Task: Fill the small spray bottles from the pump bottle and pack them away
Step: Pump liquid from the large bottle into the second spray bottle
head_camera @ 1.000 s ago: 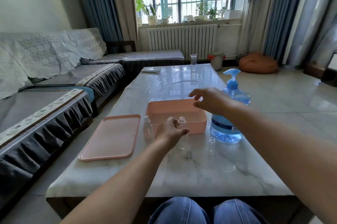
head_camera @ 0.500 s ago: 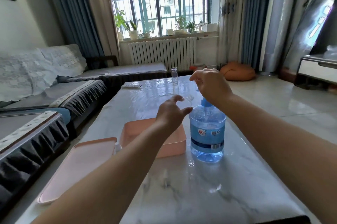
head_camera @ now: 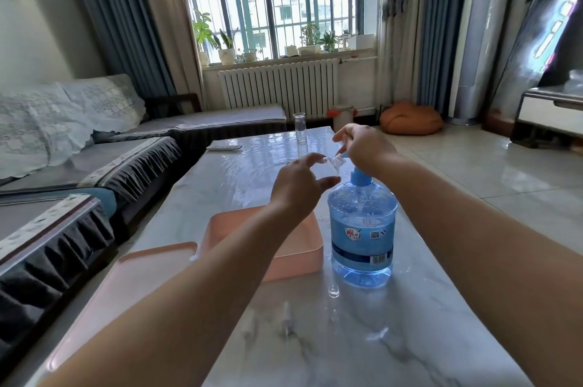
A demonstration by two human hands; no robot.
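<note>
The blue pump bottle (head_camera: 362, 229) stands on the marble table (head_camera: 315, 339), right of the pink box (head_camera: 303, 248). My right hand (head_camera: 366, 147) is closed over its pump head, hiding the nozzle. My left hand (head_camera: 299, 188) holds a small clear spray bottle (head_camera: 336, 162) up at the nozzle, its threaded neck showing between both hands. A tiny clear cap (head_camera: 333, 291) stands on the table in front of the pump bottle.
The pink lid (head_camera: 126, 285) lies flat left of the box, near the table's left edge. A drinking glass (head_camera: 299, 127) and a remote (head_camera: 225, 147) sit at the far end. A sofa (head_camera: 79, 166) runs along the left side.
My left hand lifted the small bottle from beside the box up to the pump nozzle. My right hand moved onto the pump head. The view tilted upward.
</note>
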